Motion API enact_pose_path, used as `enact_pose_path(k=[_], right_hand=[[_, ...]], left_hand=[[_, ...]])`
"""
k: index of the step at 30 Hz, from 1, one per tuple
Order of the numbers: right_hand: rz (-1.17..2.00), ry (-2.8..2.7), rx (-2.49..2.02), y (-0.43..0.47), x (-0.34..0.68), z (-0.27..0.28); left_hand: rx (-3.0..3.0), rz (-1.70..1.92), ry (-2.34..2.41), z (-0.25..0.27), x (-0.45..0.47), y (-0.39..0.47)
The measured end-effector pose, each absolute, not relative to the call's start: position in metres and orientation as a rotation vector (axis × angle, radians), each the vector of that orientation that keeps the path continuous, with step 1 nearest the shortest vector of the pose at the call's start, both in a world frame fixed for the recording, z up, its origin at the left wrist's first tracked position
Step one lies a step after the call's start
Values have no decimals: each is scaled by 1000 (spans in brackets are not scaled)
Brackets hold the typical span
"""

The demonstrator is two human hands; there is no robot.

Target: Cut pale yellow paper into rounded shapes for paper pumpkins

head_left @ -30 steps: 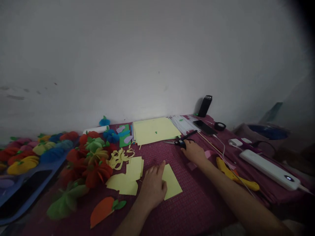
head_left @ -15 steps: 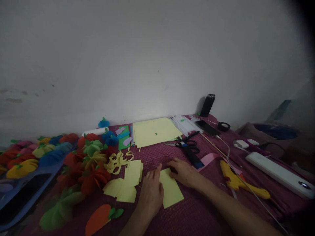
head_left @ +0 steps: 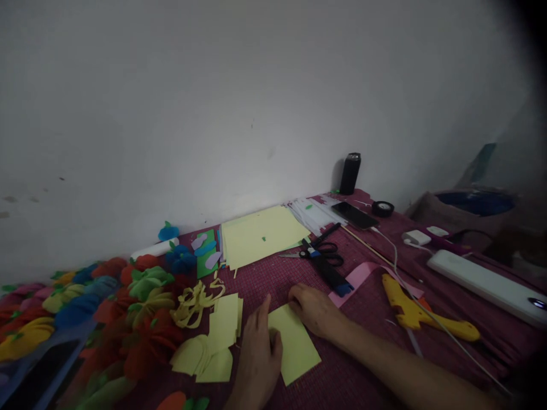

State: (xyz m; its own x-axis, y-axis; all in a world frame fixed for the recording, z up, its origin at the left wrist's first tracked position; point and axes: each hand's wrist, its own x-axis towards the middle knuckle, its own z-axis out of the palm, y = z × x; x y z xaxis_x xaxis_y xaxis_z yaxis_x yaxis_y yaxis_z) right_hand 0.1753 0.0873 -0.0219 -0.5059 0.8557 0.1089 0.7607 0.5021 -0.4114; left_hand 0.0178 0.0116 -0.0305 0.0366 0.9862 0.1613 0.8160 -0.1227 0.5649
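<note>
A rectangle of yellow paper (head_left: 297, 350) lies on the purple cloth between my two hands. My left hand (head_left: 258, 350) rests along its left edge, fingers stretched forward and thumb over the paper. At the far right corner, my right hand (head_left: 315, 310) has its fingers bent down onto the paper; the thumb is mostly hidden. Left of my left hand are more cut yellow pieces (head_left: 224, 324), some with rounded edges, and a heap of curled yellow offcuts (head_left: 194, 304). Black-handled scissors (head_left: 322, 253) lie beyond my right hand, partly under a dark blue-ended tool (head_left: 329, 270).
Several colourful paper pumpkin shapes (head_left: 149, 336) crowd the left side. Large yellow sheets (head_left: 265, 233) lie near the wall. On the right are a yellow glue gun (head_left: 421, 313), a pink strip (head_left: 356, 282), a phone (head_left: 356, 215), black tape (head_left: 382, 208), a white device (head_left: 487, 285) and a black can (head_left: 350, 173).
The view has shifted, so the pumpkin shapes and papers on the left sit lower in the frame. Both hands stay at the same yellow paper, with little movement relative to it.
</note>
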Motion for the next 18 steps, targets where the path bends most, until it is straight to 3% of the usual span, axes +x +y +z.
enact_pose_path(k=[10,18], right_hand=[[459,-2456,-1315,90,180,-17],[806,-2173,-1008,92,194,18]], left_hand=[[1807,972,1815,-34,17,13],[1485,1193,1608,-26,19,13]])
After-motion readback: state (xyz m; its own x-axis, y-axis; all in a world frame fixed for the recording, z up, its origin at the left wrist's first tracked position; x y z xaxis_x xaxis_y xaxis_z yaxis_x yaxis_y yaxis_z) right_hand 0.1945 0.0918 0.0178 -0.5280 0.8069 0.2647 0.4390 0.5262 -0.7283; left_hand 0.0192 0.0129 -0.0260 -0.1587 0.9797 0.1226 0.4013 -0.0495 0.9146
